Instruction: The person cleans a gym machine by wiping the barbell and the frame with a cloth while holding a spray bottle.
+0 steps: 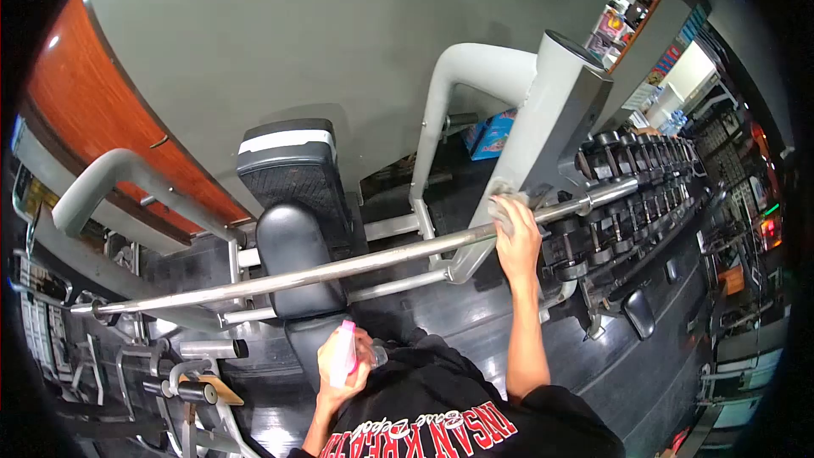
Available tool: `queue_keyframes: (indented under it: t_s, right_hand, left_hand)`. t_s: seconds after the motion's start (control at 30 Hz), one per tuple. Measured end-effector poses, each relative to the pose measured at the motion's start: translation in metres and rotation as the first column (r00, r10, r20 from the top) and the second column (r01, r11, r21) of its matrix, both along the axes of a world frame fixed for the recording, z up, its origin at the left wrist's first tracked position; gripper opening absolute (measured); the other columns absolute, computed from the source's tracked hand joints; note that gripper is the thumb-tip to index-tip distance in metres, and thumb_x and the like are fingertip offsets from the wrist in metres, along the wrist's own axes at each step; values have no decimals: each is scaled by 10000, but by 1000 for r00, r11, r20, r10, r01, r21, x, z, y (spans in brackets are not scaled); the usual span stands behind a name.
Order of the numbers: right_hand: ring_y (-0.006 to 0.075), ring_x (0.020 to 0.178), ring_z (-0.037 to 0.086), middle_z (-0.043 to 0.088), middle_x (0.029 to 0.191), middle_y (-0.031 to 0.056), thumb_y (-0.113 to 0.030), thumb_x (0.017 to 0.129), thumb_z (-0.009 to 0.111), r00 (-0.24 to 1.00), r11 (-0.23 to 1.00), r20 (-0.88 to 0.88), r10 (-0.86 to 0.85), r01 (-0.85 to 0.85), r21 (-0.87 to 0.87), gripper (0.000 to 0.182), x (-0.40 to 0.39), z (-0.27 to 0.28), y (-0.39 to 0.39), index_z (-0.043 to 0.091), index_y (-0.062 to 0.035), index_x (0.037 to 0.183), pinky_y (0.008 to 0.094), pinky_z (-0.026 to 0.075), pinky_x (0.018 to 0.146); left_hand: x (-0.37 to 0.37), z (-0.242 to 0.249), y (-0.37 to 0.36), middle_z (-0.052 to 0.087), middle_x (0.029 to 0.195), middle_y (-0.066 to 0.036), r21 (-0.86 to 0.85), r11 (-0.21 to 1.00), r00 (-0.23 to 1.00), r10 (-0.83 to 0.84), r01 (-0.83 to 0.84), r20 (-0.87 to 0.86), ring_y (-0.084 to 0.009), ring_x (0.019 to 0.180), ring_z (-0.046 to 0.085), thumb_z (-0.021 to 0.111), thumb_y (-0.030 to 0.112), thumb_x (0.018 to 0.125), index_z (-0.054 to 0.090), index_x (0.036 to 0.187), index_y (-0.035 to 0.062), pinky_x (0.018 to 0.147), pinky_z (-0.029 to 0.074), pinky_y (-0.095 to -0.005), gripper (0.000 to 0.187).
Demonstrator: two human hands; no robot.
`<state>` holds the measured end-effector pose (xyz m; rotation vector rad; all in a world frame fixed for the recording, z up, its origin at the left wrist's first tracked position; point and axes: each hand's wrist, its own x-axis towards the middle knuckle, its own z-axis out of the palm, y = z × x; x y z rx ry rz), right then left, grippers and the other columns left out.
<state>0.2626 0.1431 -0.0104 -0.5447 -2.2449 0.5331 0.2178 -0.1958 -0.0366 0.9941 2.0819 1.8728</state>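
A long metal barbell [339,270] lies across the grey frame of a weight bench. My right hand [515,233] presses a greyish cloth [502,210] against the upright post [530,148], just above the bar's right part. Low in the view, in front of my body, my left hand [343,360] is wrapped round a spray bottle [345,351] with a white and pink top. Behind the bar stands the black padded bench [292,242], its backrest marked by a white stripe.
Dumbbells [598,250] fill a rack at the right. A wooden door [110,110] is at the left, beside a grey wall [254,25]. A blue box [492,136] sits behind the frame. Other gym machines [191,390] stand at lower left.
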Motion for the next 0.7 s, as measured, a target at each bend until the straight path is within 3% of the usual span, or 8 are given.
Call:
queue_keyframes:
  t_s: [0.1,0.17,0.23,0.3,0.37,0.53,0.6,0.7]
  right_hand:
    - [297,947,626,672,939,102,-167,759,683,927,978,363,96,-155,138,262,-14,-19,22,652,-131,1017,401,485,827]
    - [320,903,644,683,943,103,-205,796,669,882,998,467,63,-68,-5,247,-30,-20,9,652,-141,1034,400,496,761]
    - [332,904,650,681,947,132,-237,834,619,834,944,474,281,-152,-293,249,-49,-15,-13,642,-130,1058,420,499,753]
    - [330,947,645,679,977,134,-249,844,616,787,824,329,523,-366,-433,258,-73,-16,-55,650,-130,1070,405,501,802]
    - [327,965,627,661,1015,132,-222,836,634,802,821,226,553,-479,-309,260,-100,-49,-109,645,-110,1071,410,494,820]
    - [297,952,640,649,987,144,-110,833,624,719,645,-28,694,-639,-418,272,-121,-29,-178,615,-106,1105,388,501,823]
    - [203,952,632,650,1003,123,-152,861,636,686,406,-385,617,-697,-591,275,-120,-28,-171,598,-54,1116,326,489,836]
    - [72,809,587,628,944,19,-181,951,567,843,40,-484,234,-506,-862,258,-91,-33,-147,554,-17,1149,239,500,696]
  left_hand:
    - [-10,2,12,611,663,-80,24,999,995,-25,23,93,-256,709,612,618,17,657,568,730,25,680,504,-357,89]
    - [-17,4,18,610,660,-76,51,994,993,-95,99,-75,-257,706,611,610,10,655,567,732,27,681,504,-357,89]
    - [-15,3,20,612,661,-73,61,996,997,-71,71,-2,-254,710,613,604,4,654,571,734,26,684,504,-354,89]
    - [-15,1,15,615,662,-70,62,997,997,-39,35,65,-251,714,614,598,-2,653,574,737,26,687,503,-352,91]
    - [-17,-5,6,620,667,-69,8,997,987,-75,77,-143,-244,698,619,592,-9,659,577,743,25,692,501,-347,92]
    - [-6,-3,-10,619,666,-71,-21,999,998,28,-29,-56,-246,667,625,583,-22,647,572,707,30,684,503,-344,80]
    - [-7,-5,-13,611,662,-70,-30,1000,989,-4,0,-149,-245,687,630,585,-29,643,572,692,36,669,508,-341,83]
    - [-11,5,-9,609,672,-74,-54,998,978,-55,45,-200,-248,704,633,599,-40,632,565,681,43,664,513,-341,102]
